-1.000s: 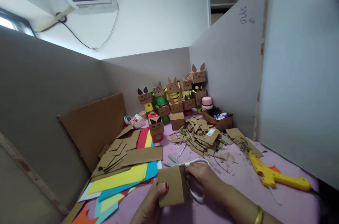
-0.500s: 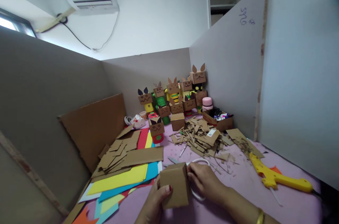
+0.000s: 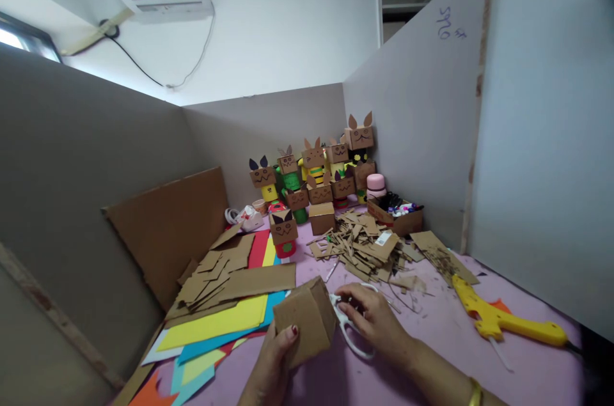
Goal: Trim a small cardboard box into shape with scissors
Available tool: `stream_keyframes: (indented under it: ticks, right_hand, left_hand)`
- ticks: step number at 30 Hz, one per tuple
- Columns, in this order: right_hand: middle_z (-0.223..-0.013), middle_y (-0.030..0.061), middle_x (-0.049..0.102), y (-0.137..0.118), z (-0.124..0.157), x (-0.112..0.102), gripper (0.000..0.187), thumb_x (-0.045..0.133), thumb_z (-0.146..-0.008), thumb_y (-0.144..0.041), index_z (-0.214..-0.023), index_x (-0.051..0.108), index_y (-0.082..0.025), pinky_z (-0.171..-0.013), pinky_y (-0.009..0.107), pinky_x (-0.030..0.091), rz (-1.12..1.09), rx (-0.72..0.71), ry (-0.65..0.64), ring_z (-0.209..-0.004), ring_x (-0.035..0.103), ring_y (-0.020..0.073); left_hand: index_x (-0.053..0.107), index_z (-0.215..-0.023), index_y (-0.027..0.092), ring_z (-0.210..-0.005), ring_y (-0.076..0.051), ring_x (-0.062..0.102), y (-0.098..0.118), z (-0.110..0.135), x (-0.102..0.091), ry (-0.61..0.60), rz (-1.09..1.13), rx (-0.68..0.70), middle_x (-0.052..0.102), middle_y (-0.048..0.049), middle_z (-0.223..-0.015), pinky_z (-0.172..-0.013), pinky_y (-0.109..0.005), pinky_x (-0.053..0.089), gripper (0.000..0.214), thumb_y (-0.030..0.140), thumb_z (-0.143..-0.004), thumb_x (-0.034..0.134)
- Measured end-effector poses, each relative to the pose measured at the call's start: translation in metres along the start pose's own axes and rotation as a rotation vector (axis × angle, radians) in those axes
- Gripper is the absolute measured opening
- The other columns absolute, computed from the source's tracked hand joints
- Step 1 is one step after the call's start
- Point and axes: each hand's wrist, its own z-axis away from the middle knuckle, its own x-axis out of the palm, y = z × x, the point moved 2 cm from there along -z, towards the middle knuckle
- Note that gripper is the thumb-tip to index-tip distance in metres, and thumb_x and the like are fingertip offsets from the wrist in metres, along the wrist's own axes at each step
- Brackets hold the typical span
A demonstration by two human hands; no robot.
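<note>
My left hand [image 3: 274, 355] is closed round a small brown cardboard box [image 3: 303, 326], its thumb pressed on the near face. The box is tilted, with a flap or side panel showing at its right. Just right of the box, my right hand [image 3: 371, 313] is over a pair of white-handled scissors [image 3: 357, 347]. Its fingers are curved and apart, close to the handles; whether they touch them I cannot tell. The blades are hidden behind the box.
Coloured paper [image 3: 215, 323] and cardboard sheets [image 3: 261, 281] lie left. Cardboard scraps [image 3: 359, 246] are heaped beyond the hands. A yellow glue gun [image 3: 508, 323] lies right. Several cardboard animal figures [image 3: 314, 160] stand at the back, beside an open box of markers [image 3: 405, 220].
The box has tilted and moved slightly left and up in my left hand. My right hand has come away from its right edge, and its fingers have opened.
</note>
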Motion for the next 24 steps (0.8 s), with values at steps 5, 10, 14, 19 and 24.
stream_keyframes:
  ticks: [5,10,14,19,24]
  right_hand:
    - [-0.087,0.0054,0.071,-0.001,0.002,0.003,0.014,0.052,-0.088,-0.018,-0.096,0.064,-0.018,-0.074,0.026,0.046,0.028,-0.046,-0.002,-0.081,0.065,0.0177]
    - [-0.081,0.0072,0.070,0.005,0.003,0.004,0.013,0.052,-0.087,-0.014,-0.089,0.065,-0.015,-0.069,0.028,0.045,0.116,-0.084,0.011,-0.075,0.064,0.0200]
    - [-0.076,0.0087,0.069,0.008,0.004,0.008,0.017,0.050,-0.085,-0.010,-0.083,0.066,-0.015,-0.066,0.029,0.043,0.186,-0.117,0.022,-0.071,0.063,0.0218]
    - [-0.072,0.0080,0.068,0.009,0.005,0.014,0.019,0.049,-0.083,-0.006,-0.077,0.064,-0.016,-0.062,0.028,0.041,0.236,-0.096,0.032,-0.068,0.062,0.0216]
    - [-0.073,0.0060,0.068,0.009,0.004,0.016,0.017,0.050,-0.082,-0.004,-0.077,0.062,-0.016,-0.061,0.026,0.041,0.233,-0.022,0.040,-0.067,0.063,0.0201]
  left_hand:
    - [0.038,-0.136,0.021,-0.100,-0.030,0.061,0.004,0.007,0.013,-0.066,-0.025,-0.005,0.068,-0.0117,-0.111,-0.082,-0.037,0.047,0.082,0.036,-0.064,0.074]
    - [0.036,-0.136,0.023,-0.097,-0.031,0.061,0.007,0.010,0.026,-0.093,-0.083,-0.009,0.067,-0.0117,-0.113,-0.081,-0.038,0.047,0.085,0.038,-0.063,0.074]
    - [0.037,-0.136,0.023,-0.098,-0.032,0.060,0.005,0.011,0.028,-0.103,-0.081,0.006,0.064,-0.0129,-0.117,-0.081,-0.038,0.047,0.085,0.038,-0.062,0.075]
    - [0.039,-0.135,0.022,-0.098,-0.032,0.061,0.001,0.010,0.025,-0.080,-0.072,-0.005,0.066,-0.0128,-0.112,-0.082,-0.040,0.047,0.083,0.034,-0.061,0.075]
    - [0.045,-0.131,0.021,-0.109,-0.033,0.055,-0.003,0.008,0.027,-0.080,-0.059,0.016,0.066,-0.0131,-0.111,-0.085,-0.040,0.046,0.077,0.033,-0.061,0.075]
